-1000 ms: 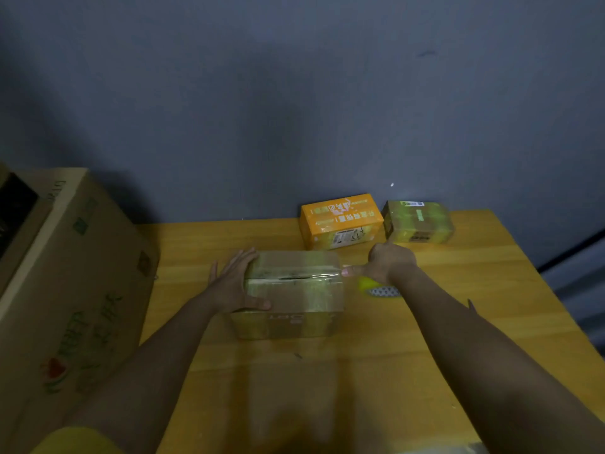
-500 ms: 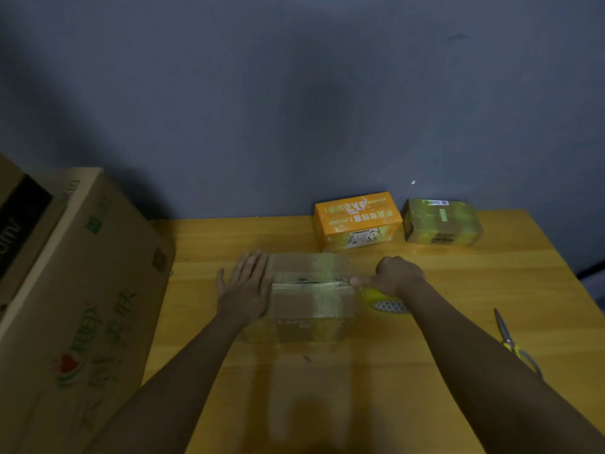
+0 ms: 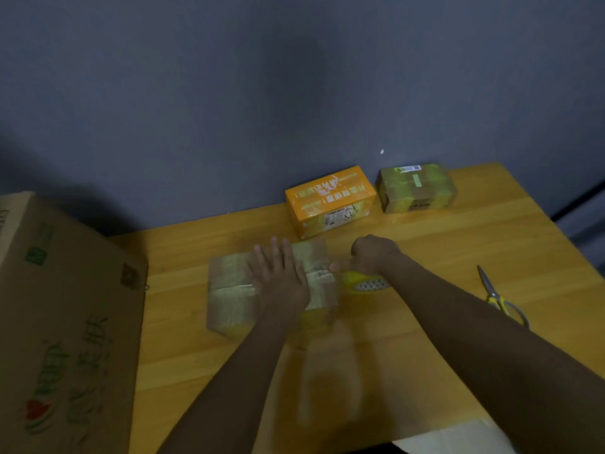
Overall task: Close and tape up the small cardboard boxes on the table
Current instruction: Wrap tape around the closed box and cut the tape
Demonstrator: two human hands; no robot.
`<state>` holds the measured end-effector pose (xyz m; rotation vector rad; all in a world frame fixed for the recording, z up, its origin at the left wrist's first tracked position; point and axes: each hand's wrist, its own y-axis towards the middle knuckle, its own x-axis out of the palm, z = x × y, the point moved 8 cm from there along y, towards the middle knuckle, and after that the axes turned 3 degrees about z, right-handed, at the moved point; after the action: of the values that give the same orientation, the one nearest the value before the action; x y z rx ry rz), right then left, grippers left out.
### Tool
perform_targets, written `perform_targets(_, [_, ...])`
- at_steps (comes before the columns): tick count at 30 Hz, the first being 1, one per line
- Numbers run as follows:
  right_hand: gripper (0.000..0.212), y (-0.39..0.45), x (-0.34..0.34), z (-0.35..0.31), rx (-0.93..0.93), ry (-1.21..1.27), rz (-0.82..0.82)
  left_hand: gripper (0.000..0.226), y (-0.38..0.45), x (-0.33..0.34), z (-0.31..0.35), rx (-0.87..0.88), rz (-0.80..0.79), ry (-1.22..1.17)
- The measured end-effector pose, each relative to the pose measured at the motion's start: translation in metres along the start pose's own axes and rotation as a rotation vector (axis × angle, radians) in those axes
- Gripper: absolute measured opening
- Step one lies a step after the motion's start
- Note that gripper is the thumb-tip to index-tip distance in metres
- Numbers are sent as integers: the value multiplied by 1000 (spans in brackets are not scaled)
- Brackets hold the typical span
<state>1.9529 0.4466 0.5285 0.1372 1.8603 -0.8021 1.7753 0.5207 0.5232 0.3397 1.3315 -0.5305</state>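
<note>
A small brown cardboard box (image 3: 230,290) lies in the middle of the wooden table (image 3: 458,244), its flaps down and shiny tape across the top. My left hand (image 3: 278,273) lies flat on the box's top with straight fingers. Just right of the box, my right hand (image 3: 370,253) grips a yellow tape roll (image 3: 366,285) that rests on the table, and a strip of tape runs from the roll to the box. An orange box (image 3: 330,199) and a taped brown box (image 3: 415,188) stand at the back by the wall.
A big cardboard carton (image 3: 65,322) fills the left side, right against the table's left edge. Yellow-handled scissors (image 3: 497,296) lie on the table to the right. A dark grey wall rises behind the table. Something pale (image 3: 451,440) shows at the near edge.
My left hand slid from the box's left side onto its top. The view shifted, so the scissors came into sight. My right hand stays on the tape roll beside the box.
</note>
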Motion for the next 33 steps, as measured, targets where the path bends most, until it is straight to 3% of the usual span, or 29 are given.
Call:
perform_targets(5, [77,0,10,5,-34,83,46,56,7,2,25,228,-134,51])
perform_targets(8, [80,-1,23,10,-29,228,56,55,14,4,38,100,-121,-78])
perform_targets(11, [88,-2,42,28,-37,417,34,61,18,6,35,89,-55,-56])
perform_targets(15, [45,-22,65,64,-58,946,9,77,20,11,30,131,-46,-20])
perform_targets(16, [44,-24,69,68,-60,1006,35,82,21,12,29,147,-54,-7])
perform_targets(18, [58,-21,81,70,-3,916,74,88,25,11,26,195,-68,20])
perform_targets(21, [81,-15,89,61,35,415,61,88,27,8,22,268,-78,34])
perform_targets(23, [88,-12,89,53,46,307,39,95,30,6,22,299,-95,55])
perform_targets(27, [87,-11,91,43,66,255,52,107,35,6,22,300,-169,61])
perform_targets(33, [60,-39,80,59,68,342,189,86,34,2,24,289,-187,71])
